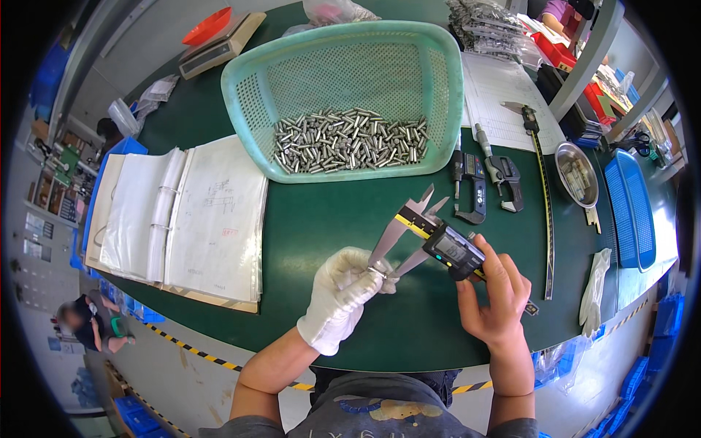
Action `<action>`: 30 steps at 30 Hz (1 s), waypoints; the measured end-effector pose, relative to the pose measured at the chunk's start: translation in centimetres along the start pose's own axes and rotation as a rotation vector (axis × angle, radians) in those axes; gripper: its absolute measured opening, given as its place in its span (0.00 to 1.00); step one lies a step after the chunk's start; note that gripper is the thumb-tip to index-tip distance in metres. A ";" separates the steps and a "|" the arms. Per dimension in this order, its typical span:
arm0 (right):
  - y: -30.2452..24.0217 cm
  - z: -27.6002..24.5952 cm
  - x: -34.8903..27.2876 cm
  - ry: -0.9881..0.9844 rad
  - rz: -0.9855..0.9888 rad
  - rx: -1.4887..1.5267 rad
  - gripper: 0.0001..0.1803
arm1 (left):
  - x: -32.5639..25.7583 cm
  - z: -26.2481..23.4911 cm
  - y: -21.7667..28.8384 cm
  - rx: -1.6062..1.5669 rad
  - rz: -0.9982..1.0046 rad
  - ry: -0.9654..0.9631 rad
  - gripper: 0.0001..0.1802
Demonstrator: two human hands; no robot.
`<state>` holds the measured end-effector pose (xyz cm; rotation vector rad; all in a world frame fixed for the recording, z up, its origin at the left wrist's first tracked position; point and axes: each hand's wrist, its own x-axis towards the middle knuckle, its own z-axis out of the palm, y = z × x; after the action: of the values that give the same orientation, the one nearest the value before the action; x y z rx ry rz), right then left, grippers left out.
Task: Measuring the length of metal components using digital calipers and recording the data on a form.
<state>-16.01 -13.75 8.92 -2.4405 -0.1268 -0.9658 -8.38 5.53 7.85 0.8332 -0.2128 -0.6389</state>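
Note:
A white glove covers my left hand (337, 298), whose fingers are closed on a small metal pin (377, 272). The pin sits between the long jaws of a digital caliper (454, 250); whether both jaws touch it I cannot tell. My bare right hand (499, 301) grips the caliper at its display end, thumb below and fingers above. Beyond my hands stands a light green plastic basket (343, 62), tilted toward me, with a heap of similar short metal pins (350, 140) along its near side.
An open ring binder (212, 226) lies left. At right are two digital micrometers (469, 182) (504, 175), another caliper (527, 120), a metal bowl (575, 171), a blue basket (631, 208) and a loose white glove (595, 292). A scale (223, 45) stands far left. Other people are in the background.

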 end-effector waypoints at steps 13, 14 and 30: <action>0.1 -0.1 -0.1 -0.024 0.040 -0.023 0.27 | 0.1 -0.1 -0.1 0.039 0.033 0.013 0.08; 0.1 -0.1 -0.1 -0.018 0.045 -0.018 0.27 | 0.1 -0.1 -0.1 0.031 0.037 0.018 0.07; -0.3 -0.5 0.1 0.010 0.094 -0.081 0.19 | 0.0 0.1 -0.2 0.026 0.029 0.027 0.09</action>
<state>-16.32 -13.72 9.40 -2.4904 0.0306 -0.9582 -8.52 5.33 7.74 0.8620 -0.2088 -0.5982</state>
